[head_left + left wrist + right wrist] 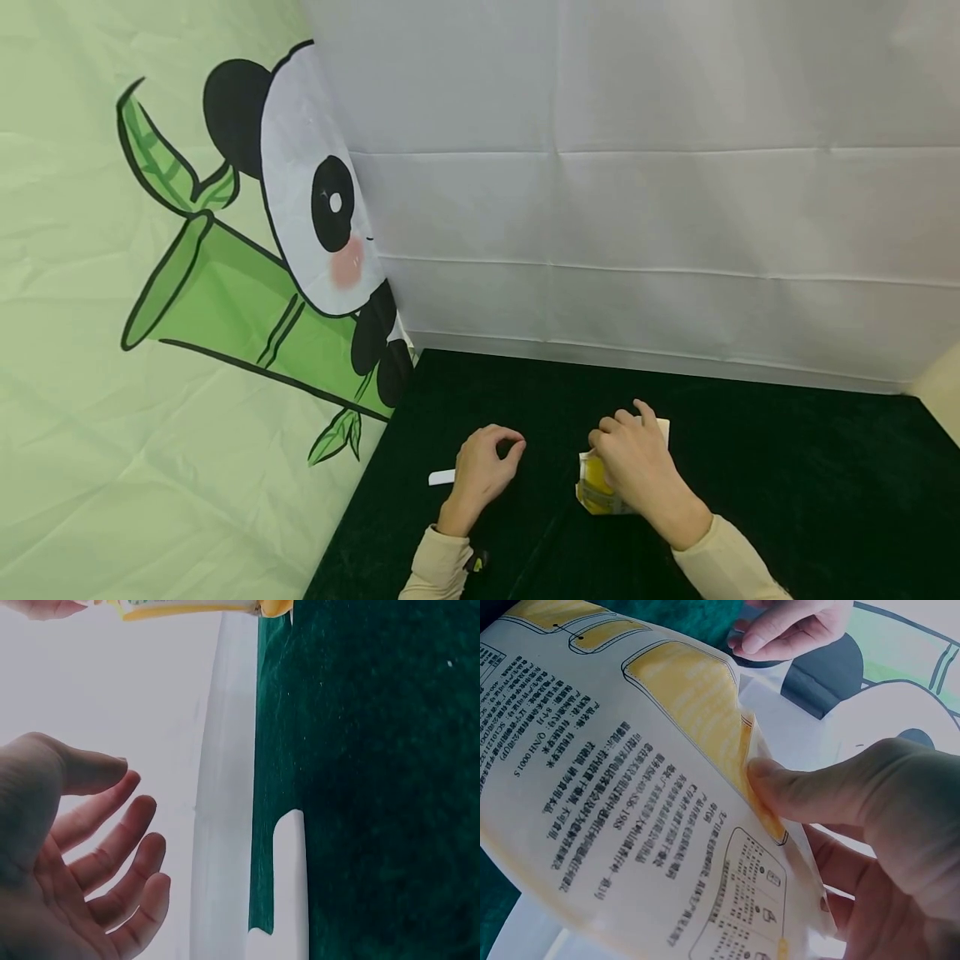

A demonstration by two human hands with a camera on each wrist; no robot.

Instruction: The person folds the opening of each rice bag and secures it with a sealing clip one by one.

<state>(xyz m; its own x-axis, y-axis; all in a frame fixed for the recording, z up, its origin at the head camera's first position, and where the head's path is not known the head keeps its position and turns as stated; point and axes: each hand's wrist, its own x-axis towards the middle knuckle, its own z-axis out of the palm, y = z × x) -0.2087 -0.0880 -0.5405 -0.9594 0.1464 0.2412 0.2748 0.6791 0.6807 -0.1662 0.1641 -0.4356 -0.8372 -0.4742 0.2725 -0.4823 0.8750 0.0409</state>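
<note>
My right hand (648, 471) grips a yellow-and-white printed packet (596, 487) over the dark green cloth. In the right wrist view the thumb (795, 787) presses the packet's printed face (615, 795) near one edge, with fingers behind it. To the left, my left hand (483, 471) holds nothing; its thumb and fingers are loosely curved and apart from the packet. A thin white strip (441, 477) lies on the cloth beside the left hand, partly hidden by it. The left wrist view shows this strip (291, 892) with a stepped end.
Dark green cloth (810, 483) covers the table. A pale hanging sheet (675, 208) stands behind its back edge. On the left hangs a light green sheet (67, 417) with a panda and bamboo drawing. A small dark object (477, 561) sits by the left cuff.
</note>
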